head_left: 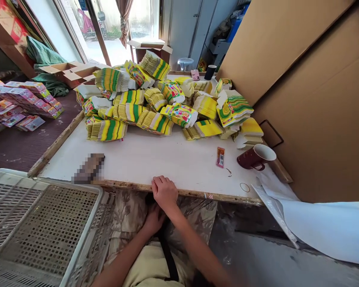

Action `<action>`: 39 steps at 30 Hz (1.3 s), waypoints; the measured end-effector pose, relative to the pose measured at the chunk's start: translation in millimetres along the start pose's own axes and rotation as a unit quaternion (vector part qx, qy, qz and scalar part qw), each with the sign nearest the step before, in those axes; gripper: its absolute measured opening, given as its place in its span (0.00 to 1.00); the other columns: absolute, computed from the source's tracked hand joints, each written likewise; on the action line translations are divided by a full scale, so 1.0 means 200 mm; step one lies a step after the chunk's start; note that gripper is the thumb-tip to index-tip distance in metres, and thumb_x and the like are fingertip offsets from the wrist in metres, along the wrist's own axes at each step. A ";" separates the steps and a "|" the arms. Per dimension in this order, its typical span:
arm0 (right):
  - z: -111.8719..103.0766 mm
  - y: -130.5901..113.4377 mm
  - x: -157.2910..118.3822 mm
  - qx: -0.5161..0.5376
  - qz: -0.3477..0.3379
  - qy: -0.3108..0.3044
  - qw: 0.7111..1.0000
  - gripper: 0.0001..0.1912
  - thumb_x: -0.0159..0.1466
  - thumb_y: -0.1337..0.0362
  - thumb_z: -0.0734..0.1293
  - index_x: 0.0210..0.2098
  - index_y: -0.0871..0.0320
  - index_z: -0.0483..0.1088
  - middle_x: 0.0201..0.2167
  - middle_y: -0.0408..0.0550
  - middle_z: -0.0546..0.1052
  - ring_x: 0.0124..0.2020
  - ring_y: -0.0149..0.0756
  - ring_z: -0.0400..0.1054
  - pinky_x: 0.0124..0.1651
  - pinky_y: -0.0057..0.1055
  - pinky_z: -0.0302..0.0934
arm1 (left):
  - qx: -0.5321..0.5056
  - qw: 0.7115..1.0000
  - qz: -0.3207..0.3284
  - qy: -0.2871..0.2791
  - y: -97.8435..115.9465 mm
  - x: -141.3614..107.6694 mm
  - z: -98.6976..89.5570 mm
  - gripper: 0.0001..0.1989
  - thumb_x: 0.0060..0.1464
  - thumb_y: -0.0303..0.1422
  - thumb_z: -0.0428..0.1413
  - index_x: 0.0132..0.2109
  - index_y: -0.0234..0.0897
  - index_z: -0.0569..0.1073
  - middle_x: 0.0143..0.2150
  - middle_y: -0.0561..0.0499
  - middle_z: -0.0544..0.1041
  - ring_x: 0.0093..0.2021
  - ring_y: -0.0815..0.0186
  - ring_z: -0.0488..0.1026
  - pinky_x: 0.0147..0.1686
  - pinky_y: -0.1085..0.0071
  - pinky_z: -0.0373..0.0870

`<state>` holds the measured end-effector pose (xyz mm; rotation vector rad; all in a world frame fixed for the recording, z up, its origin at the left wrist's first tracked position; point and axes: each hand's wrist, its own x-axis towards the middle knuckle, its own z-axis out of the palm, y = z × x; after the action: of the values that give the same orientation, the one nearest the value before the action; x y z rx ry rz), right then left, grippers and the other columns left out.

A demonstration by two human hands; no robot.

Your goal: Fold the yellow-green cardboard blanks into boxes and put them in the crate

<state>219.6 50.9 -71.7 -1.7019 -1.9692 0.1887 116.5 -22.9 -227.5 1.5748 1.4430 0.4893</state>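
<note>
My right hand (165, 192) rests on the wooden front edge of the white table (155, 159), its fingers curled together over the rim. Lower and slightly left, my left hand (153, 219) lies in my lap below the edge, near a black strap (168, 257); its fingers are mostly hidden. Bundles of flat yellow and green cartons (127, 113) are heaped across the back of the table. A small red and pink packet (220, 157) lies to the right, beside a dark red mug (253, 158). A blurred brown object (89, 168) lies at the front left.
A white plastic crate (99, 195) stands at the lower left. Stacked pink boxes (26, 97) sit on a dark surface at the left. Large cardboard (317, 99) rises on the right, above white sheets (326, 225). Open cartons (74, 73) stand behind the table, with a black cup (210, 72) nearby.
</note>
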 end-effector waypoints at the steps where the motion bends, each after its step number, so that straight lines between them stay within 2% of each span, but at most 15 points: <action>1: -0.02 0.01 0.01 0.049 0.008 -0.015 0.999 0.08 0.68 0.63 0.61 0.40 0.54 0.71 0.37 0.44 0.78 0.37 0.36 0.70 0.38 0.32 0.58 | -0.001 1.000 -0.005 0.002 -0.01 -0.01 0.00 0.24 0.53 0.31 0.56 0.58 0.34 0.70 0.63 0.38 0.66 0.66 0.50 0.60 0.65 0.52 0.57; 3: -0.06 0.06 0.05 0.162 0.025 -0.043 0.986 0.07 0.67 0.64 0.62 0.44 0.54 0.70 0.40 0.45 0.78 0.36 0.34 0.72 0.38 0.31 0.62 | -0.006 1.000 -0.023 0.005 -0.02 -0.01 -0.01 0.27 0.52 0.31 0.54 0.60 0.32 0.69 0.66 0.38 0.64 0.67 0.50 0.58 0.66 0.53 0.55; 5: -0.13 0.15 0.16 0.227 0.031 -0.041 0.973 0.11 0.66 0.63 0.63 0.47 0.55 0.68 0.44 0.48 0.77 0.36 0.33 0.72 0.41 0.31 0.66 | -0.013 0.999 -0.042 0.007 -0.03 0.00 -0.01 0.27 0.52 0.32 0.53 0.59 0.30 0.69 0.65 0.37 0.64 0.67 0.49 0.58 0.67 0.53 0.54; 9: -0.27 0.35 0.49 0.176 0.032 0.064 0.982 0.18 0.65 0.60 0.64 0.53 0.56 0.66 0.48 0.56 0.74 0.45 0.43 0.71 0.50 0.42 0.66 | -0.043 0.998 -0.054 0.002 -0.03 0.05 0.00 0.25 0.49 0.35 0.54 0.55 0.34 0.74 0.61 0.40 0.70 0.65 0.49 0.63 0.66 0.55 0.56; 11: -0.30 0.42 0.66 0.133 0.031 0.081 0.987 0.22 0.64 0.59 0.64 0.56 0.57 0.64 0.50 0.59 0.73 0.48 0.48 0.69 0.51 0.46 0.65 | -0.069 0.996 -0.060 -0.006 -0.04 0.06 0.00 0.24 0.48 0.36 0.56 0.53 0.36 0.75 0.58 0.41 0.74 0.62 0.50 0.66 0.65 0.56 0.59; 13: -0.28 0.44 0.82 0.097 0.012 0.061 0.993 0.26 0.63 0.59 0.66 0.59 0.58 0.61 0.51 0.60 0.71 0.53 0.51 0.67 0.53 0.48 0.64 | -0.088 0.994 -0.066 -0.011 -0.04 0.07 0.00 0.23 0.47 0.37 0.56 0.52 0.36 0.76 0.55 0.41 0.76 0.59 0.50 0.69 0.63 0.57 0.61; 17: -0.17 0.39 1.07 0.068 -0.025 0.022 0.997 0.35 0.60 0.59 0.70 0.62 0.61 0.57 0.56 0.63 0.67 0.59 0.51 0.62 0.60 0.47 0.59 | -0.101 0.993 -0.062 -0.010 -0.07 0.09 0.02 0.23 0.48 0.37 0.56 0.52 0.35 0.76 0.54 0.40 0.77 0.58 0.50 0.70 0.62 0.56 0.62; 20: -0.09 0.35 1.24 0.039 -0.066 0.013 0.997 0.46 0.55 0.57 0.74 0.65 0.64 0.51 0.63 0.66 0.59 0.66 0.52 0.53 0.64 0.47 0.53 | -0.119 0.990 -0.068 -0.025 -0.10 0.09 0.03 0.25 0.49 0.39 0.56 0.53 0.34 0.75 0.56 0.38 0.75 0.59 0.50 0.69 0.63 0.56 0.62; 23: -0.04 0.33 1.36 -0.030 -0.080 -0.027 0.996 0.55 0.51 0.57 0.77 0.68 0.63 0.45 0.67 0.67 0.52 0.67 0.57 0.48 0.63 0.51 0.53 | -0.145 0.985 -0.088 -0.042 -0.12 0.09 0.04 0.26 0.49 0.41 0.57 0.54 0.34 0.74 0.58 0.38 0.74 0.61 0.49 0.68 0.62 0.57 0.62; 25: -0.03 0.32 1.40 -0.055 -0.068 -0.042 0.995 0.56 0.50 0.58 0.77 0.68 0.63 0.45 0.67 0.68 0.52 0.65 0.58 0.49 0.61 0.51 0.55 | -0.159 0.983 -0.086 -0.044 -0.13 0.10 0.04 0.27 0.49 0.43 0.57 0.54 0.34 0.74 0.59 0.37 0.73 0.61 0.49 0.68 0.63 0.58 0.62; 27: -0.02 0.31 1.41 -0.063 -0.064 -0.037 0.995 0.54 0.50 0.60 0.77 0.68 0.64 0.46 0.65 0.68 0.54 0.63 0.57 0.51 0.60 0.50 0.56 | -0.163 0.983 -0.077 -0.035 -0.13 0.10 0.05 0.27 0.49 0.43 0.56 0.54 0.34 0.75 0.58 0.37 0.74 0.61 0.49 0.68 0.63 0.59 0.61; 32: -0.04 0.22 1.31 -0.084 -0.088 -0.033 0.992 0.46 0.51 0.65 0.74 0.66 0.63 0.53 0.58 0.62 0.61 0.59 0.50 0.55 0.61 0.43 0.53 | -0.156 0.984 -0.089 -0.020 -0.14 0.14 0.06 0.25 0.47 0.42 0.56 0.50 0.35 0.76 0.55 0.39 0.76 0.59 0.51 0.70 0.63 0.59 0.62; 35: -0.12 0.16 1.22 -0.084 -0.103 -0.049 0.990 0.46 0.49 0.59 0.76 0.63 0.63 0.57 0.53 0.59 0.64 0.55 0.48 0.59 0.57 0.41 0.57 | -0.160 0.983 -0.088 -0.033 -0.14 0.16 0.03 0.23 0.46 0.42 0.56 0.48 0.36 0.77 0.54 0.40 0.78 0.58 0.50 0.71 0.62 0.59 0.63; 39: -0.32 0.10 1.08 -0.074 -0.131 -0.094 0.984 0.52 0.40 0.53 0.80 0.61 0.59 0.61 0.48 0.54 0.66 0.50 0.46 0.63 0.51 0.38 0.61 | -0.176 0.980 -0.072 -0.053 -0.09 0.16 -0.03 0.22 0.45 0.46 0.58 0.45 0.39 0.78 0.52 0.42 0.79 0.58 0.49 0.72 0.62 0.58 0.63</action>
<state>252.2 246.5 37.9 -1.5382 -2.3769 0.1128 109.1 7.3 -247.2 1.1883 1.2967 0.5345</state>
